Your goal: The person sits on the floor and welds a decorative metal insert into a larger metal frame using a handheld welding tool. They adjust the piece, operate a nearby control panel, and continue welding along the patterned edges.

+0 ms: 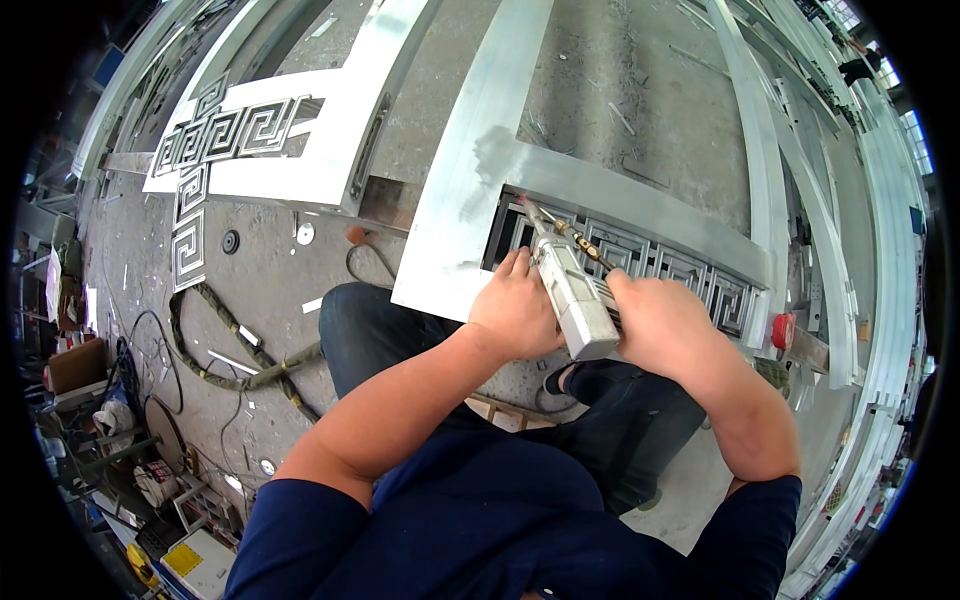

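Observation:
Both hands are closed around a pale grey, box-bodied welding gun point(575, 295), its narrow nozzle pointing away from me. My left hand point(515, 308) wraps the gun's left side. My right hand point(655, 318) grips from the right, its fingers partly hidden; a thin brass-coloured tube point(580, 243) runs from there alongside the nozzle. A small reddish spot shows at the tip, by the corner of an opening in the silvery metal frame point(440, 215). Inside that opening sits a grey Greek-key lattice panel point(735, 297), partly covered by the gun and hands.
Left, a Greek-key lattice piece point(215, 135) lies over another white frame point(325, 165). A thick green-sheathed hose point(280, 372) crosses the floor near my knee. A red round object point(783, 331) is by the frame's right end. Long metal profiles point(885, 250) line the right side.

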Demonstrator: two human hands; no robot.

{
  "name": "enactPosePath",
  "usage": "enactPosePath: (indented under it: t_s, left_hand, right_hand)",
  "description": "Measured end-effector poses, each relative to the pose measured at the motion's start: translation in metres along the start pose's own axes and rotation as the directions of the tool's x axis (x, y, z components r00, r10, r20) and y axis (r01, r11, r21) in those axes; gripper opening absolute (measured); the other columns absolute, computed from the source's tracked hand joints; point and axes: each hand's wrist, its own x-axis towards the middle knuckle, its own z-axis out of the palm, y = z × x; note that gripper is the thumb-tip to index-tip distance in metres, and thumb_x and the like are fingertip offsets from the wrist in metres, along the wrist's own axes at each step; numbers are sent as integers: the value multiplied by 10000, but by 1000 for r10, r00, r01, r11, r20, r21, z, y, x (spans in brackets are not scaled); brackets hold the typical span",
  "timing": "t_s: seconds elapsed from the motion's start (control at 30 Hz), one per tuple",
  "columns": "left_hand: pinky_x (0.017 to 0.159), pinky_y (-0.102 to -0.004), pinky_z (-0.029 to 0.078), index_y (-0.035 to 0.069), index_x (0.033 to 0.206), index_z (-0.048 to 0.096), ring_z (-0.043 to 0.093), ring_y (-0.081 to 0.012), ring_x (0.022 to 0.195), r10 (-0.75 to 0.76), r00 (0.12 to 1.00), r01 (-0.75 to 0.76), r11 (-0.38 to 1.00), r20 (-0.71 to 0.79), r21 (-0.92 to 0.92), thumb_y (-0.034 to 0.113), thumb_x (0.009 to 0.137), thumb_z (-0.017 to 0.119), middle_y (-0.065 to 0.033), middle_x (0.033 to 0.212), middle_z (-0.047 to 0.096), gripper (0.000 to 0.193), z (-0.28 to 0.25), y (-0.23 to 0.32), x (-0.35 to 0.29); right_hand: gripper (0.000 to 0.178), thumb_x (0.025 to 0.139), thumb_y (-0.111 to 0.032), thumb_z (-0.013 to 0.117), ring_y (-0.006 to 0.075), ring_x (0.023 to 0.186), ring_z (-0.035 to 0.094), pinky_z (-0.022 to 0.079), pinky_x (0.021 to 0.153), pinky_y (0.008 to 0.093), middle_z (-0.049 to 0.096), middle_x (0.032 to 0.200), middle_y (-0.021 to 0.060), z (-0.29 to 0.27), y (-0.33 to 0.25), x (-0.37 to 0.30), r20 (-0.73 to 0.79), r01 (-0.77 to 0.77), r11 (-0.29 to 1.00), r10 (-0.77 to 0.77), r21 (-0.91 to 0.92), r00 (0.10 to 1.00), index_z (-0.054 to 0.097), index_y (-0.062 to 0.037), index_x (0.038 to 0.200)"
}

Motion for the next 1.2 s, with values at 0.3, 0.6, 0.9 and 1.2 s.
enactPosePath:
  t_s: [0.3, 0.6, 0.9, 1.2]
  left_hand:
    - [1242, -510, 293, -7, 1459, 557, 484, -466, 1404, -4, 999, 6, 998, 38, -55, 500, 918, 554, -282, 1472, 557, 741, -9, 3, 0]
    - [1234, -501, 295, 44, 1461, 570, 506, -436, 1380, 2, 1000, -2, 1000, -30, -15, 461, 919, 553, -244, 1461, 577, 683, -7, 3, -2]
    - [1208, -503, 321, 23, 1380, 627, 538, -430, 1326, 49, 995, -57, 994, -84, -93, 496, 907, 558, -242, 1369, 634, 672, -3, 0, 0]
    - [1228, -512, 300, -53, 1351, 629, 520, -469, 1351, 49, 998, -48, 999, -45, 20, 526, 924, 528, -309, 1350, 628, 726, -2, -1, -1]
  right_hand:
    - [306, 821, -184, 737, 440, 776, 728, 593, 700, 526, 720, 804, 240, 5, 3, 11, -19, 45, 998, -45, 38, 999, 589, 13, 1002]
    - [346, 747, -150, 749, 450, 785, 705, 569, 704, 543, 698, 780, 235, 9, 5, 16, -34, 43, 998, -41, 51, 999, 563, 14, 989]
    - [310, 818, -184, 723, 432, 810, 733, 600, 739, 519, 728, 834, 237, 5, 4, 15, -9, 46, 999, -46, 9, 999, 596, 13, 1022]
    - [334, 818, -193, 733, 431, 815, 737, 607, 735, 516, 729, 837, 241, -1, 4, 10, 7, 9, 1000, -9, -1, 1000, 604, 22, 1039]
